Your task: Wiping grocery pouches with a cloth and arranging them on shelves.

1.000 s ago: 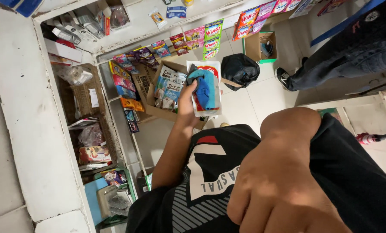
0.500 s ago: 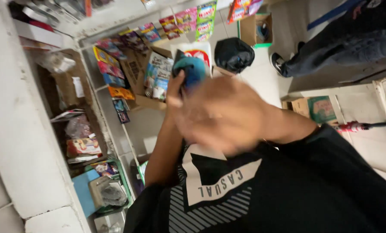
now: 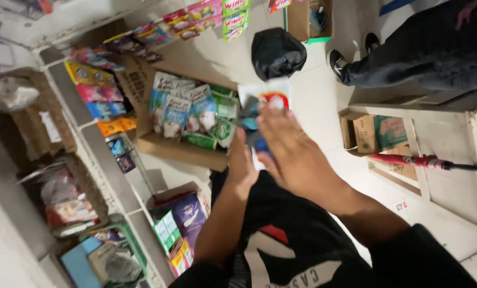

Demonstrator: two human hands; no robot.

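The flat snack packet (image 3: pixel 262 114), white with red and blue print, is held up in front of the person's chest, just above an open cardboard box of similar pouches (image 3: pixel 190 114) that sits on the floor. The left hand (image 3: pixel 241 165) grips it from behind and below, fingers closed on its lower part, while the right hand (image 3: pixel 292 146) lies across its front with the fingers spread flat over the blue area; motion blur makes it hard to tell whether the right fingers actually pinch the packet or only press against it. Judging by its look, the packet should be light, thin and crinkly, with a slick film surface that bends readily, so the sealed edges or a pinch across the flat faces would be the surest places to take hold; squeezing the middle could crush what is inside. Beyond the box, a black plastic bag (image 3: pixel 277 50) lies on the pale tiled floor (image 3: pixel 318 106). To the person's left, white shelving (image 3: pixel 97 160) carries hanging strips of bright sachets (image 3: pixel 97 88) and more wrapped goods. On the right, another person's dark trouser leg and black shoe (image 3: pixel 337 61) stand beside a low white shelf (image 3: pixel 436 154), across which runs a red-handled stick (image 3: pixel 414 161).
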